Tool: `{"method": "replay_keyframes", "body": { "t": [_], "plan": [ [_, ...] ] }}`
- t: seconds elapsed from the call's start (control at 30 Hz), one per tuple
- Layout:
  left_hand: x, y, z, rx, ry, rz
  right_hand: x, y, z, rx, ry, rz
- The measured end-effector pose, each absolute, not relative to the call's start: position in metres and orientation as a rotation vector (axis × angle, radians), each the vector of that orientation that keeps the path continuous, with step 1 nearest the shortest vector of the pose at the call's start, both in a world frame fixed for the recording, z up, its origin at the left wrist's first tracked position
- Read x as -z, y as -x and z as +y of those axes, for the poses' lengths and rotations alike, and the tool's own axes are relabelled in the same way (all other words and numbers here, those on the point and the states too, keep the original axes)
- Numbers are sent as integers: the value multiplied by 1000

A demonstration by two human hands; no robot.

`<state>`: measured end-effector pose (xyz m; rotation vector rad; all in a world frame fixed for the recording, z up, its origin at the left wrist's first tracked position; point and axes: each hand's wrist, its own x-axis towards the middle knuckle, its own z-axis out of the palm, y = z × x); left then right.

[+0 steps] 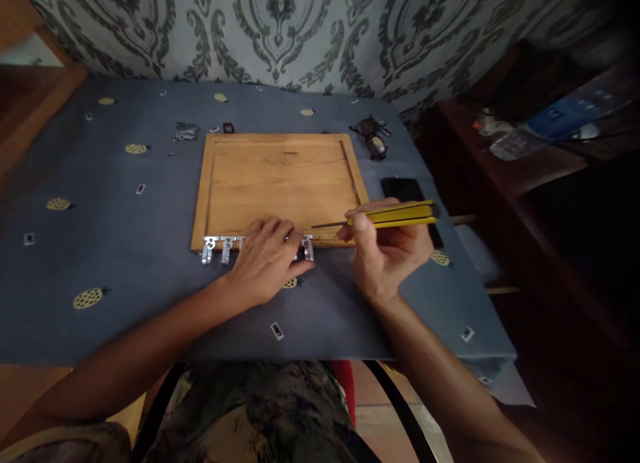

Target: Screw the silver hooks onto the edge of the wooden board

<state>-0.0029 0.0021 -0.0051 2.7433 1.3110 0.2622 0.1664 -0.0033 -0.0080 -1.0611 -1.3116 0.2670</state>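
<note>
A framed wooden panel [280, 176] lies flat, with several metal hinges [227, 249] along its near edge. My left hand [265, 259] rests over that edge, its fingers bent across some hinges and its thumb and forefinger around a hinge [308, 247] near the right end. The contact under the palm is hidden. In my right hand [393, 246] is a screwdriver [395, 214] with a yellow and black handle. Its thin shaft points left, and its tip is just above the panel's near edge, close to that hinge.
On the blue tablecloth [125, 229], small metal parts [186, 131] lie at the back left. Dark sunglasses [373, 136] are beyond the panel's right corner. A black phone [403, 186] lies behind my right hand. A plastic bottle [575, 116] is on the dark furniture at right.
</note>
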Motion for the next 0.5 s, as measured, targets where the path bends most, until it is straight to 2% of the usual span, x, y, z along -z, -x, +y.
{"method": "replay_keyframes", "body": {
  "t": [0.17, 0.5],
  "plan": [
    [2, 3, 2, -206, -2732, 1305, 5, -172, 0, -319, 1040, -1213],
    [1, 7, 4, -322, -2706, 1268, 33, -181, 20, -749, 1107, -1184]
  ]
}}
